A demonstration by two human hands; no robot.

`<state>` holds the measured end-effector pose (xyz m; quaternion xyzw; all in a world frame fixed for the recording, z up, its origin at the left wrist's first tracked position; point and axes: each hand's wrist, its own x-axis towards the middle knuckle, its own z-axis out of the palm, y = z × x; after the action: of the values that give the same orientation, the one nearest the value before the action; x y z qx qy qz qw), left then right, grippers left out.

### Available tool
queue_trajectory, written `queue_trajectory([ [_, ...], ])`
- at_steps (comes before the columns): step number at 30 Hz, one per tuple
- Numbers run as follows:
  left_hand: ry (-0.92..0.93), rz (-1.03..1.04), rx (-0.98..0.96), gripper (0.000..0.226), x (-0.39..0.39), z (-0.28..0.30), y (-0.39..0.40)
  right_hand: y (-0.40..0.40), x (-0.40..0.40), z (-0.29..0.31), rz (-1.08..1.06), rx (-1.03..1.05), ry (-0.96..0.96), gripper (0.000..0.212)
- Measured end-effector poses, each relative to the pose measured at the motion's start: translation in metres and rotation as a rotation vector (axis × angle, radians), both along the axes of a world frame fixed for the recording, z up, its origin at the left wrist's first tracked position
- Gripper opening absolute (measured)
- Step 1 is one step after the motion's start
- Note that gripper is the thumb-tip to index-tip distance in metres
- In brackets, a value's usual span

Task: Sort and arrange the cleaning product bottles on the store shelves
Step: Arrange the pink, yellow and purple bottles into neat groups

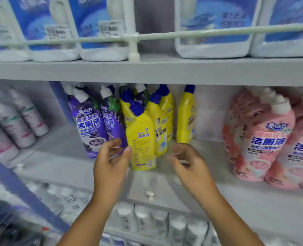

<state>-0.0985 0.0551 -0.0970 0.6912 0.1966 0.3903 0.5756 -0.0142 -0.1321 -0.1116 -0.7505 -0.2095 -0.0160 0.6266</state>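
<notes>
Yellow front toilet-cleaner bottle [142, 139] upright on middle shelf [76, 167], between my hands. Left hand [109, 162] nearer, thumb touching its side; right hand [188, 162] just beside. Both loosely spread, empty.

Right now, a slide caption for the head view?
Both hands reach toward the front yellow bottle on the middle shelf.

Front and centre, a bright yellow bottle [142, 139] with a deep blue cap and blue lettering, more yellow ones [185, 118] behind it; to their left, purple bottles [90, 123] with white caps, grape print and white script; off right, pink bottles [264, 139] capped white, blue lettering; up top, white jugs [213, 23] with blue labels behind a pale rail [200, 33]; grey shelf [165, 71]
</notes>
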Motion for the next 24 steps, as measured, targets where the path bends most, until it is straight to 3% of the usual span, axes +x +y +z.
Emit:
queue_trajectory([
  [4,0.077,-0.063,0.017,0.039,0.009,-0.005,0.040,0.068,0.009,0.010,0.032,-0.096,0.069,0.070],
  [6,0.137,-0.183,0.065,0.053,0.021,-0.011,0.057,0.090,0.012,0.009,-0.016,-0.144,0.054,0.073],
  [9,0.176,-0.391,0.084,0.061,0.030,-0.019,0.080,0.111,0.008,0.004,-0.022,-0.174,0.008,0.058],
  [12,0.179,-0.477,0.043,0.051,0.024,-0.024,0.103,0.125,-0.001,0.004,0.054,-0.228,0.038,0.042],
  [13,0.172,-0.489,0.027,0.050,0.018,-0.025,0.113,0.127,-0.001,0.006,0.016,-0.218,0.028,0.033],
  [16,0.154,-0.504,-0.024,0.055,0.000,-0.028,0.144,0.121,0.009,0.016,-0.386,-0.050,-0.121,0.010],
  [17,0.144,-0.498,-0.025,0.050,-0.006,-0.029,0.155,0.119,0.012,0.021,-0.478,-0.007,-0.154,0.015],
  [19,0.119,-0.469,-0.038,0.040,-0.019,-0.030,0.176,0.121,0.018,0.029,-0.529,-0.029,-0.153,0.044],
  [24,0.099,-0.381,-0.037,0.056,-0.050,-0.033,0.225,0.146,0.027,0.026,-0.504,-0.167,-0.083,0.094],
])
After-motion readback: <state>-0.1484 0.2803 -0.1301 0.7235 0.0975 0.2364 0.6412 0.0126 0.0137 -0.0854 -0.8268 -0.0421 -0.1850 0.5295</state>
